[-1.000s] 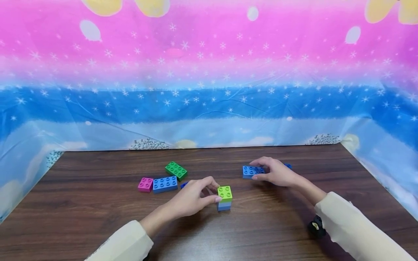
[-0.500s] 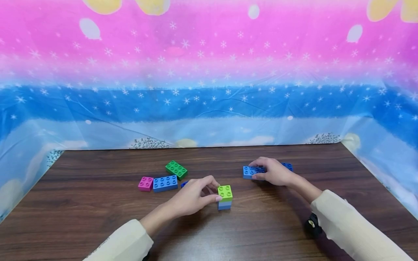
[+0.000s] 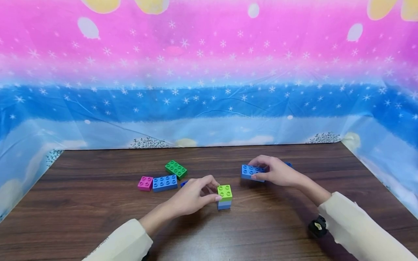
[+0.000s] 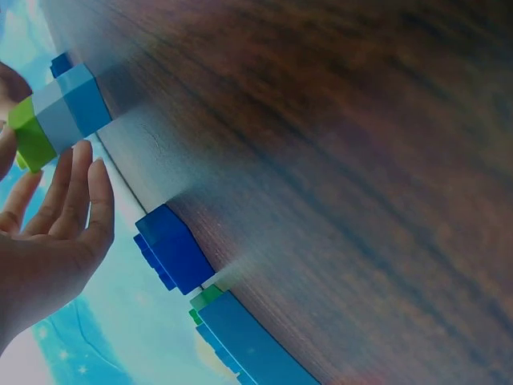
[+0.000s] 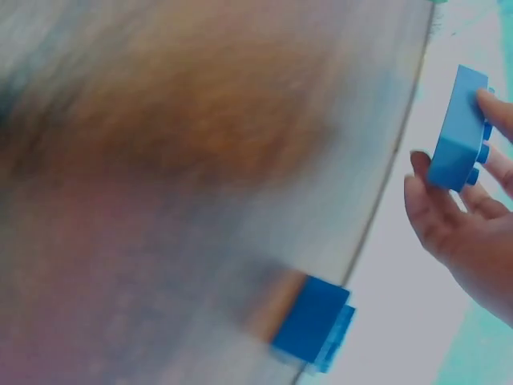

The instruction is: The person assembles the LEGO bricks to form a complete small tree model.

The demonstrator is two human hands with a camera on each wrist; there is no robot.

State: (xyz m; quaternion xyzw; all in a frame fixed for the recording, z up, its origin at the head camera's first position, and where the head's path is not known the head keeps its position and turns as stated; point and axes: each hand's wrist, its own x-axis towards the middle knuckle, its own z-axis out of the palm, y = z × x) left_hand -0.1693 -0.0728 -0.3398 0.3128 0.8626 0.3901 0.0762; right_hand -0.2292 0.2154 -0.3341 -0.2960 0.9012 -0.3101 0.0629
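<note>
Nearest me, two pale sleeves, left [image 3: 124,241] and right [image 3: 362,224], reach in over a dark wood table [image 3: 261,235]. A small black device [image 3: 317,226] shows under the right wrist.

Next out, near the middle: a three-block stack [image 3: 224,197], upright. Lime block [image 4: 32,136] on top, pale grey-blue block [image 4: 58,119] between, mid-blue block [image 4: 84,98] at the bottom. Left hand [image 3: 195,195] comes at it from the left, thumb and a fingertip set on the lime block with a small gap between them, a light pinch. Remaining fingers spread loosely, clear of the stack in the left wrist view.

A little farther, on the left: pink brick [image 3: 145,183] just beside a long blue brick [image 3: 164,183]; I can't tell whether they touch. To their right, a dark blue brick [image 3: 184,183], mostly covered by the left hand in the head view.

Farther again: green brick [image 3: 176,169], set at a slant, on the left. On the right, right hand [image 3: 277,172] pinches an eight-stud blue brick [image 3: 249,172], fingers parted by the brick's width; it looks raised, shadow beneath. Beyond that hand, a second dark blue brick [image 3: 289,164], partly hidden.

At the far edge, a pink-and-blue snowflake cloth [image 3: 209,101].
</note>
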